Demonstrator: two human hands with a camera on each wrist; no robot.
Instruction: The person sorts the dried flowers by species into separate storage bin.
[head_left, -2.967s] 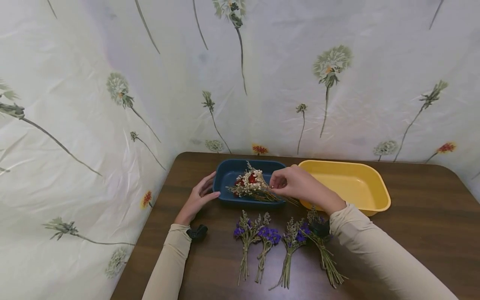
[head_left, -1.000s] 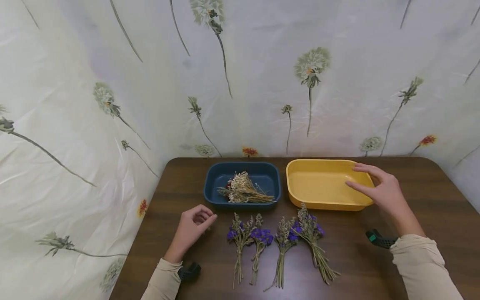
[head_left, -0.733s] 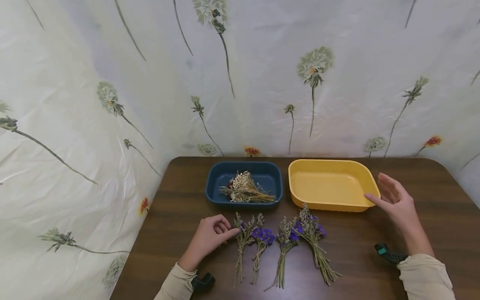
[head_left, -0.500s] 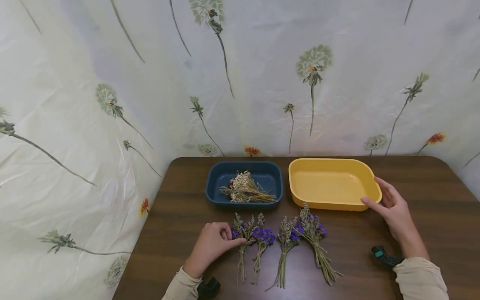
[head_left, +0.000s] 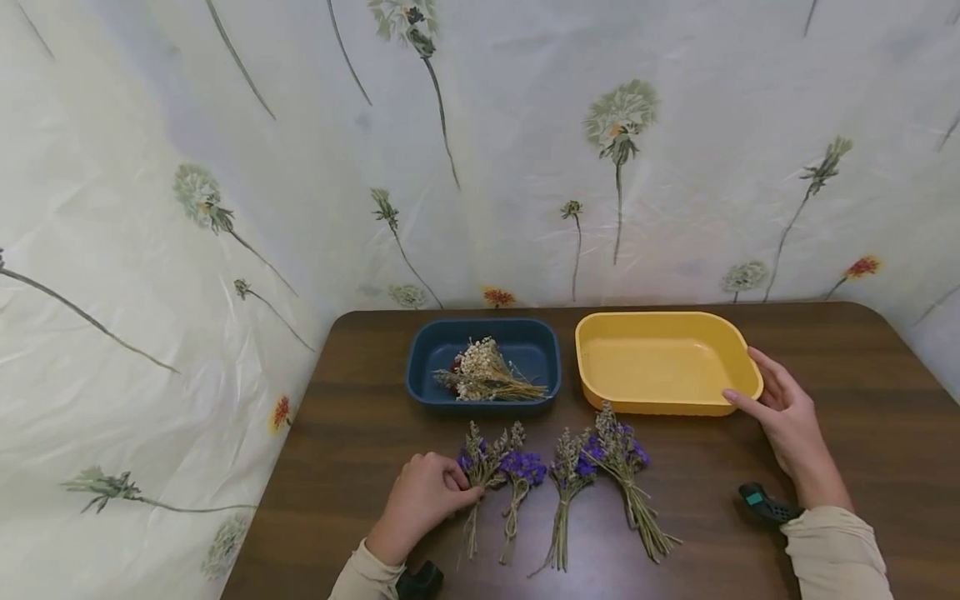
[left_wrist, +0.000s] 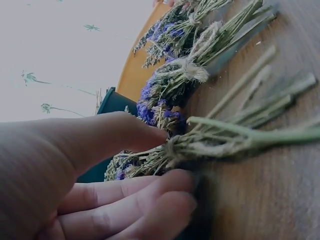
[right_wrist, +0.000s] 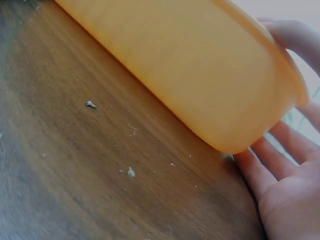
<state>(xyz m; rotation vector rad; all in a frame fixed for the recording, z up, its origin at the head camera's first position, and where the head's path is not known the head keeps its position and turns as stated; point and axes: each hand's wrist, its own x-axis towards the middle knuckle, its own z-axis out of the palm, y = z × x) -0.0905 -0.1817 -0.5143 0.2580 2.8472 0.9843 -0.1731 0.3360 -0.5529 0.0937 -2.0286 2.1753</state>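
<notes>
The person's left hand (head_left: pixel 426 496) and right hand (head_left: pixel 793 427) are bare, a wrinkled cream-beige left sleeve (head_left: pixel 366 577) and matching right sleeve (head_left: pixel 836 548) ending near the wrists, where a black left wristpiece (head_left: pixel 420 582) and a curved black right wristpiece (head_left: pixel 771 508), marked with a teal-green rectangle (head_left: pixel 753 498), are worn

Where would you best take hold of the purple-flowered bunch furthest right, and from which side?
I'd likely pinch that bunch by its stems, just below the flowers, coming from the right. The stems gather narrowly there, while the flower heads spread and crowd the neighbouring bunch on the left.
</notes>
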